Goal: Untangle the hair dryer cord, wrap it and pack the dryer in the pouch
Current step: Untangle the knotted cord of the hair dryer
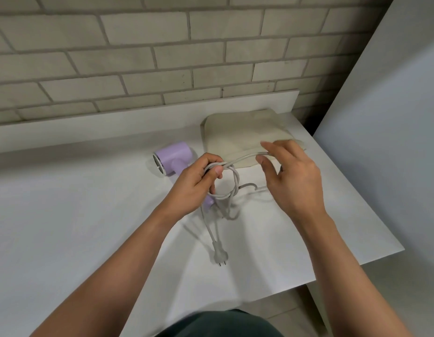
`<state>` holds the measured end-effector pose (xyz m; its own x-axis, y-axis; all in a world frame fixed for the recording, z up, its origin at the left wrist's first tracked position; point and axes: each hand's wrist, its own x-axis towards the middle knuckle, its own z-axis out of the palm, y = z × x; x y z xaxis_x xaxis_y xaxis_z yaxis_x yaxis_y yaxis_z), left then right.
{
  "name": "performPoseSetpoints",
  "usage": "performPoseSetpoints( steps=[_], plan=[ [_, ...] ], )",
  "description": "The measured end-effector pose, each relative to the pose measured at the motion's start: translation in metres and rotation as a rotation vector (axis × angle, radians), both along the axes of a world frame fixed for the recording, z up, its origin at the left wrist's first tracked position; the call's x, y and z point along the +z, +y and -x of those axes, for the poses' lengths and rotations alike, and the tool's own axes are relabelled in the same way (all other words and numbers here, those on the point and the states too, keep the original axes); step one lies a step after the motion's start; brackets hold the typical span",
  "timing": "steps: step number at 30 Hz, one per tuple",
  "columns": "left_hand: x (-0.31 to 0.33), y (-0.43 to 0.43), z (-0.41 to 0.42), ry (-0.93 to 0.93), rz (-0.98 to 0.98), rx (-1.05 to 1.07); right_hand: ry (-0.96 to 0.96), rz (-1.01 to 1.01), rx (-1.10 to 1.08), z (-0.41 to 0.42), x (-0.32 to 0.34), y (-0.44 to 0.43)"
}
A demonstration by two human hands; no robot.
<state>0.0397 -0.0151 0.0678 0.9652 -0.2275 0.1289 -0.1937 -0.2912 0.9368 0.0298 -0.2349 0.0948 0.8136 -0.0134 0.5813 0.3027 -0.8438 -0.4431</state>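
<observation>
Head view: your left hand (199,181) grips the knotted cord (237,182); your right hand (291,171) pinches one strand toward three o'clock. Dryer (171,160) lies on the counter (89,215) at ten o'clock, pouch (240,132) flat at one o'clock. Untangling appears underway; wrapping and packing remain outstanding.

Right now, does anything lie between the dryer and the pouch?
No object does; only bare table separates the dryer and pouch. The looped cord, gripped by the left hand and pinched by the right hand, runs across the pouch's near edge.

Dryer (171,158) left of pouch (238,135); plug (220,254) nearer.
</observation>
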Motion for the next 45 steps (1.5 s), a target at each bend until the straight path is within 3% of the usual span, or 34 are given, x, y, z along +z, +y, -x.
performPoseSetpoints(
  steps=[4, 6, 14, 19, 27, 31, 36, 45],
  plan=[
    [0.002, -0.001, -0.002, -0.013, -0.018, -0.026, 0.018, 0.251, 0.199, 0.004, 0.005, 0.015],
    [0.003, -0.003, -0.002, -0.021, -0.017, -0.032, 0.014, 0.321, 0.199, 0.001, 0.001, 0.022],
    [-0.009, 0.003, -0.001, 0.007, -0.013, -0.023, 0.0, 0.149, 0.012, -0.007, -0.002, 0.016],
    [-0.006, 0.002, -0.004, 0.005, 0.02, 0.004, 0.03, 0.098, 0.01, -0.003, -0.004, 0.012],
    [-0.001, 0.001, -0.005, -0.013, 0.023, -0.008, 0.044, 0.315, 0.21, -0.002, 0.003, 0.02],
    [-0.002, 0.001, -0.002, 0.059, 0.109, -0.002, 0.027, 0.192, 0.127, -0.004, 0.003, 0.022],
    [-0.011, 0.004, 0.006, 0.074, 0.127, -0.067, -0.034, -0.107, 0.017, -0.01, 0.011, 0.007],
    [-0.008, -0.005, 0.006, 0.115, 0.118, -0.076, 0.015, -0.147, -0.013, -0.003, 0.014, 0.005]
  ],
)
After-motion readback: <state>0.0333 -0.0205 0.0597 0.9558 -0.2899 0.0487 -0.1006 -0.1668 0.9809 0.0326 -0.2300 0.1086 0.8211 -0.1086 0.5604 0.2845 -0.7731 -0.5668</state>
